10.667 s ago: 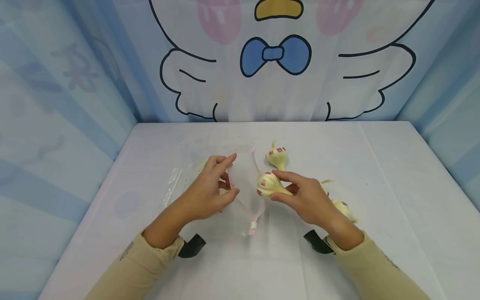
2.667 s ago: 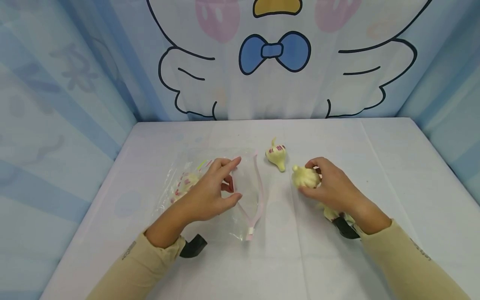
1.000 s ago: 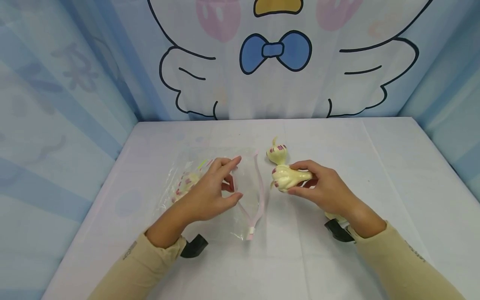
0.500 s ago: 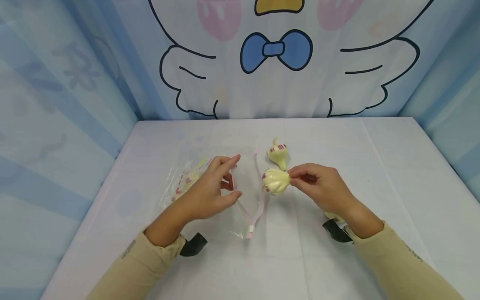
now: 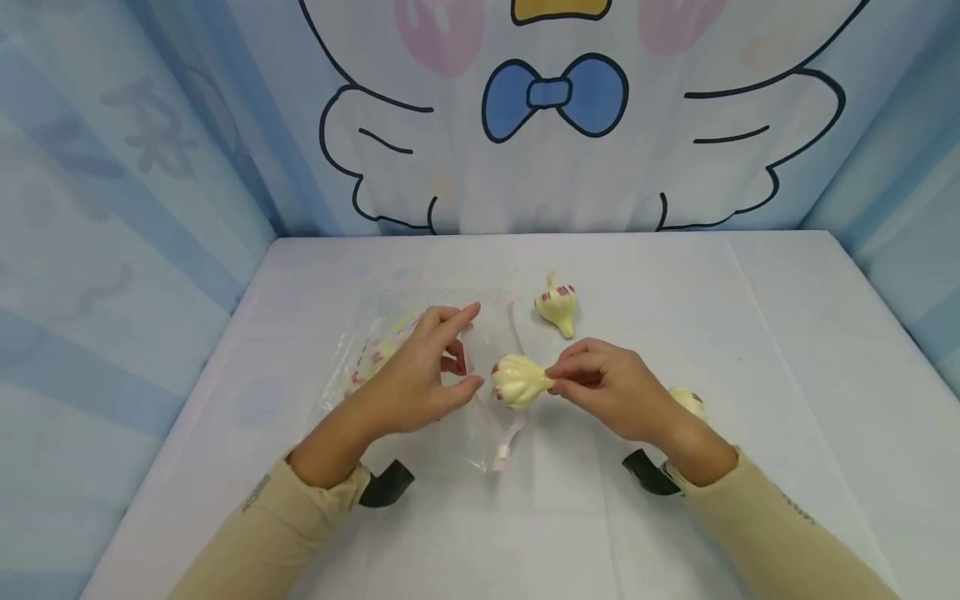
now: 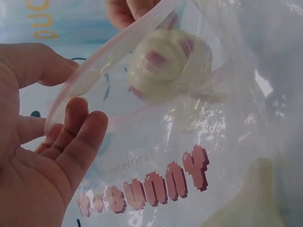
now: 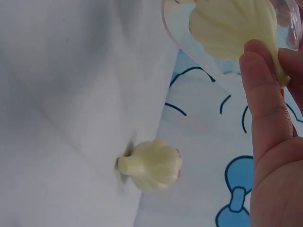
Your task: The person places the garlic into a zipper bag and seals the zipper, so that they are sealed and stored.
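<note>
My right hand point(image 5: 618, 392) pinches a garlic bulb point(image 5: 517, 382) by its stem, with the purple-marked end pointing left. That bulb is at the mouth of a clear plastic zip bag point(image 5: 472, 437) with a pink zip edge. In the left wrist view the garlic bulb point(image 6: 158, 68) shows within the opening. My left hand point(image 5: 420, 375) holds the bag's rim between curled fingers, with index finger and thumb spread apart. Inside the bag lies more garlic point(image 5: 378, 358), partly hidden behind the left hand; a pale blurred piece point(image 6: 255, 198) shows low in the left wrist view.
Beyond the right hand another garlic bulb point(image 5: 557, 307) lies on the white table point(image 5: 787, 375). One more pale bulb point(image 5: 687, 402) is partly covered by the right wrist. A printed curtain point(image 5: 555, 183) rises behind the table's far edge.
Since ten seconds ago, the garlic in the bag has become plainer to see. Lately the right hand has picked up a bulb, shifted its grip to the stem and carried it left to the bag's mouth.
</note>
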The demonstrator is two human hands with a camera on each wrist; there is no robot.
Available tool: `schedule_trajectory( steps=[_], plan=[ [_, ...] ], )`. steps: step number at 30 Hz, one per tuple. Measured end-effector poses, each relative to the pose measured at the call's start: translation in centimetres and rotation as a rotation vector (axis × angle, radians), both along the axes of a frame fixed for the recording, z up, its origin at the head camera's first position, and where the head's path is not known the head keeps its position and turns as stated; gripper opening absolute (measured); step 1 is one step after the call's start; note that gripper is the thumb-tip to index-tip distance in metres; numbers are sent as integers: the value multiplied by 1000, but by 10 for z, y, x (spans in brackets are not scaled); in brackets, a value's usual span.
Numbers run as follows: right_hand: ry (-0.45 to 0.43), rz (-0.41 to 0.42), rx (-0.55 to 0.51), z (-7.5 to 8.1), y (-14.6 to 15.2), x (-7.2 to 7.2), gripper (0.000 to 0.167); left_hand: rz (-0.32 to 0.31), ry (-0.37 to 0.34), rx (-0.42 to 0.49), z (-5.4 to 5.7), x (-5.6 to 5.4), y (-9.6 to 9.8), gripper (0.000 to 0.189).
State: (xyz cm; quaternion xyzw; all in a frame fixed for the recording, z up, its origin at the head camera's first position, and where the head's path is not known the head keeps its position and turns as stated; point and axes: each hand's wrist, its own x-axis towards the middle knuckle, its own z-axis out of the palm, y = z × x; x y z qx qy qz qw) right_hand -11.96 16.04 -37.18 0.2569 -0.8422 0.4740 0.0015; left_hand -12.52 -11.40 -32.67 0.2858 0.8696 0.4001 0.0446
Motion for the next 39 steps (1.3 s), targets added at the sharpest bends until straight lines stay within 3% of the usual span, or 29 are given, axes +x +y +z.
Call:
schedule_trajectory(
  steps=[6, 14, 21, 39],
  plan=[
    [-72, 44, -19, -9, -13, 1, 13, 12, 4, 1, 0, 0, 0, 81],
    [-19, 42, 61, -15, -34, -1, 8, -12, 30, 32, -2, -1, 0, 80],
    [41, 66, 136, -16, -50, -5, 10, -15, 11, 45, -2, -2, 1, 80],
    [-20, 19, 180, -17, -68, -6, 9, -50, 5, 98, -5, -2, 1, 79]
  ],
)
